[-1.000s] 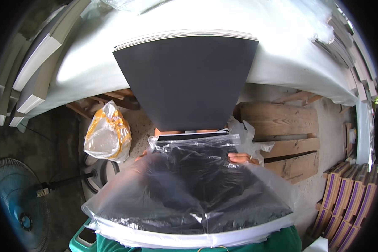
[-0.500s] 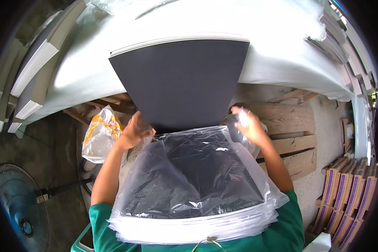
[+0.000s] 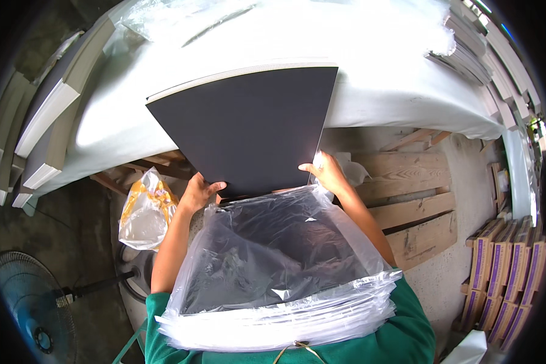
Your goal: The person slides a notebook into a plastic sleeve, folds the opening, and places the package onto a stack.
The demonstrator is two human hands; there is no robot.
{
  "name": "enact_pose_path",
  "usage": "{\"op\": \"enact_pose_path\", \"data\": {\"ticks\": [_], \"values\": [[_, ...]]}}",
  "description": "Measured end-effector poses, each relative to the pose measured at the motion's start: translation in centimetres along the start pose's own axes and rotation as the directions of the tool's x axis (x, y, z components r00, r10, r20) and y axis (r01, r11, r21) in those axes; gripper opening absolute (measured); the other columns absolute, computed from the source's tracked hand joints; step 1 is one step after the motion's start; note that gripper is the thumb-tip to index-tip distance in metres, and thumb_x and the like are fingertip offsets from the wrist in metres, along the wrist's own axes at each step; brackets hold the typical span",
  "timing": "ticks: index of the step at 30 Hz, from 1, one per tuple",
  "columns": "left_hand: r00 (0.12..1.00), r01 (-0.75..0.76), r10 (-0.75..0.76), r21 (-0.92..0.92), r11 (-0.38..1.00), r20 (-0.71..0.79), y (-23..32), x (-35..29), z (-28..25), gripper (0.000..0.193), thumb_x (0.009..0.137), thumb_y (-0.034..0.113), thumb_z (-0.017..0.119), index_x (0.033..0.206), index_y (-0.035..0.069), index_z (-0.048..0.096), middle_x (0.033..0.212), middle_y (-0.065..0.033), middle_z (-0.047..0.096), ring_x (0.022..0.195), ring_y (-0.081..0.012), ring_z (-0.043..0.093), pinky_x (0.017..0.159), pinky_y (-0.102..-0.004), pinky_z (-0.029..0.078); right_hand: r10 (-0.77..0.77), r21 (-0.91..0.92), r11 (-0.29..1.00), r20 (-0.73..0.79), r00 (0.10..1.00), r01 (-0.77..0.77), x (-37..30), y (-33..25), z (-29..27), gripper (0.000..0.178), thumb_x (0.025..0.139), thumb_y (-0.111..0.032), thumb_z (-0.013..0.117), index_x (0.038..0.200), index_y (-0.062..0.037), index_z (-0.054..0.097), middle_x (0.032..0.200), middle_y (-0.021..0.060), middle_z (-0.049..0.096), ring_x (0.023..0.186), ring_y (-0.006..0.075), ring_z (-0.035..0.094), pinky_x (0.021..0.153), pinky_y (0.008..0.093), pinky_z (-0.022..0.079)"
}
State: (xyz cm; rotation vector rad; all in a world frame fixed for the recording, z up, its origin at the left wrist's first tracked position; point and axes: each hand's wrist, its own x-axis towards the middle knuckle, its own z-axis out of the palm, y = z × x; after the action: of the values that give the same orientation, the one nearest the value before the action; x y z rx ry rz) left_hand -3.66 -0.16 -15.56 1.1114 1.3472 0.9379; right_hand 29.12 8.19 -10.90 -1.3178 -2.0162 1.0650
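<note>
A thin stack of large black boards [image 3: 249,127] with pale edges slants from the white-covered table toward me. My left hand [image 3: 201,193] grips its near left corner, thumb on the black face. At the right edge, near the bottom, my right hand [image 3: 325,172] holds it with the thumb also on top. Against my body lies a pile of clear plastic bags [image 3: 273,330], the top bag [image 3: 267,249] stretching up to the boards' near edge. Something dark shows through the film. Whether the boards' near end is inside the bag, I cannot tell.
The white-covered table [image 3: 394,91] spans the far side, with stacked boards [image 3: 48,151] at left and more stacks [image 3: 467,67] at right. A wooden pallet [image 3: 412,176], a crumpled plastic bag [image 3: 145,212], a floor fan [image 3: 33,309] and stacked cartons [image 3: 497,273] stand lower down.
My right hand has moved in from beside the boards and closed on their right edge. My left hand has closed on the left corner. The boards have shifted left and tilted slightly.
</note>
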Motion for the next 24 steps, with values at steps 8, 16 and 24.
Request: {"op": "enact_pose_path", "data": {"ticks": [8, 16, 24], "values": [[0.918, -0.015, -0.216, 0.573, 0.819, 0.332, 16.4, -5.5, 0.3, 0.049, 0.067, 0.032, 0.073, 0.104, 0.003, 0.058, 0.105, -0.0135, 0.058, 0.095, -0.0203, 0.057, 0.080, -0.0345, 0.045, -0.165, 0.333, 0.917, -0.183, 0.969, 0.219, -3.7, -9.9, -10.2, 0.022, 0.083, -0.015, 0.051, 0.092, 0.0038, 0.057, 0.088, 0.0094, 0.060, 0.049, 0.0006, 0.041, 0.048, 0.0170, 0.037], [0.613, -0.686, 0.215, 0.378, 0.621, 0.760, 20.4, -4.5, 9.4, 0.057, 0.066, 0.033, 0.069, 0.111, 0.004, 0.051, 0.115, -0.0169, 0.048, 0.107, -0.0315, 0.046, 0.085, -0.0400, 0.038, -0.584, 0.976, 0.217, 0.131, 0.801, -0.001, -2.3, -20.3, -6.9, 0.059, 0.089, -0.035, 0.043, 0.130, 0.0027, 0.025, 0.123, 0.0205, 0.043, 0.112, 0.0257, 0.045, 0.091, 0.0336, 0.036], [0.905, -0.416, 0.410, 0.433, 0.800, 0.114, 21.9, -5.8, 10.9, 0.040, 0.074, 0.024, 0.065, 0.102, -0.001, 0.052, 0.069, -0.0160, 0.058, 0.073, -0.0250, 0.061, 0.068, -0.0364, 0.046, -0.324, 0.818, 0.523, -0.069, 0.943, 0.239, -1.3, -18.0, -4.2, 0.061, 0.089, -0.040, 0.040, 0.133, 0.0003, 0.023, 0.127, 0.0180, 0.041, 0.118, 0.0217, 0.037, 0.099, 0.0349, 0.023]]}}
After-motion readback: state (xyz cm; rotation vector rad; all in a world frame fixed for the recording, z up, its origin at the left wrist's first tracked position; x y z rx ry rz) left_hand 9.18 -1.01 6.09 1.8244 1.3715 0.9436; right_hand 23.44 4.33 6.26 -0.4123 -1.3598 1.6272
